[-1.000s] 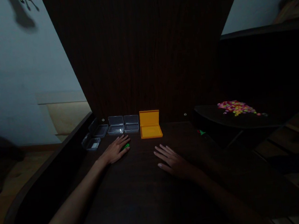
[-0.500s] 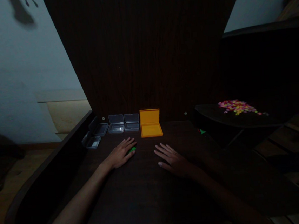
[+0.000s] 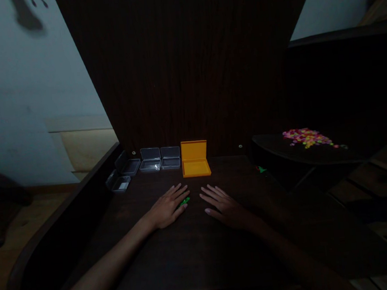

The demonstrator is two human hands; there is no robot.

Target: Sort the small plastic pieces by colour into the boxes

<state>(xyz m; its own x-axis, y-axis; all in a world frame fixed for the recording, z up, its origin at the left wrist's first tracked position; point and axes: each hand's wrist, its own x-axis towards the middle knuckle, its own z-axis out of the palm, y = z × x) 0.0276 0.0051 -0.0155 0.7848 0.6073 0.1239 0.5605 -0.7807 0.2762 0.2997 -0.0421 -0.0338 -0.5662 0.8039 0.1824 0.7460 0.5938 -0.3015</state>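
Left hand (image 3: pixel 168 207) and green piece (image 3: pixel 185 202) are sitting nearer the right hand (image 3: pixel 225 206) than before; left fingers are lying extended over the piece rather than clasping it; right hand is resting spread, visibly unladen; beyond, yellow box (image 3: pixel 196 167) is standing open, clear boxes (image 3: pixel 151 166) lining its left.

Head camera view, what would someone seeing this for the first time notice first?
Probably the open yellow box, standing out against the dark wood near the back middle of the desk. Next, the heap of bright little pieces on the shelf at the right. Then the two hands, palms down in front of the box, with something green showing between the thumb and fingers of the left hand.
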